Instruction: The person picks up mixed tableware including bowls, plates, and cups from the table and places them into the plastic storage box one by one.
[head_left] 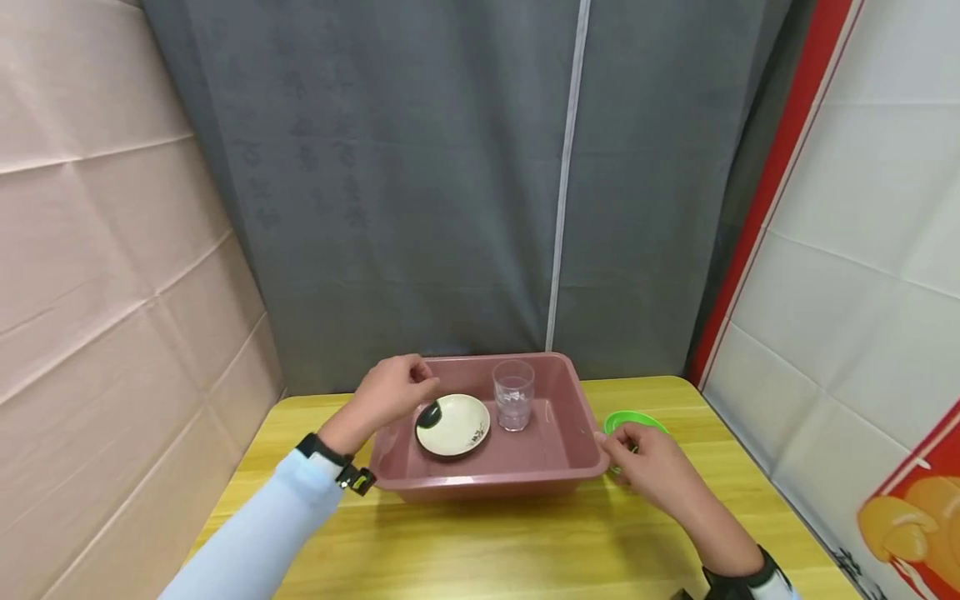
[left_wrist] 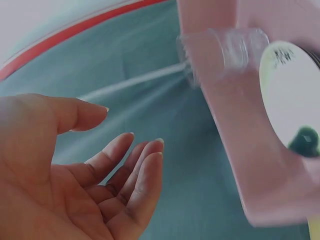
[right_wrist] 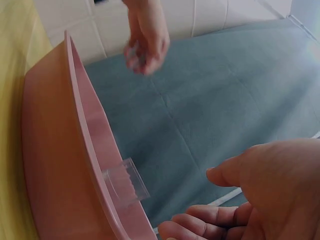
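Note:
A pink plastic tub (head_left: pixel 487 482) stands on the table. Inside it lies a white plate (head_left: pixel 456 427) with a dark green patch and a small dark pattern, with a dark edge showing beneath. A clear drinking glass (head_left: pixel 514 396) stands upright beside the plate. My left hand (head_left: pixel 393 396) hovers over the tub's left side, its fingers loosely bent and holding nothing in the left wrist view. At the tub's right rim is my right hand (head_left: pixel 652 467), also empty, fingers loosely bent. Partly behind that hand is a round bright green dish-like thing (head_left: pixel 633 417), mostly hidden.
The yellow wood-grain table (head_left: pixel 465 550) ends at a grey curtain (head_left: pixel 412 208) behind the tub. Pale cloth walls (head_left: pixel 112 333) rise on the left, and a white panel (head_left: pixel 847 275) with a red border on the right.

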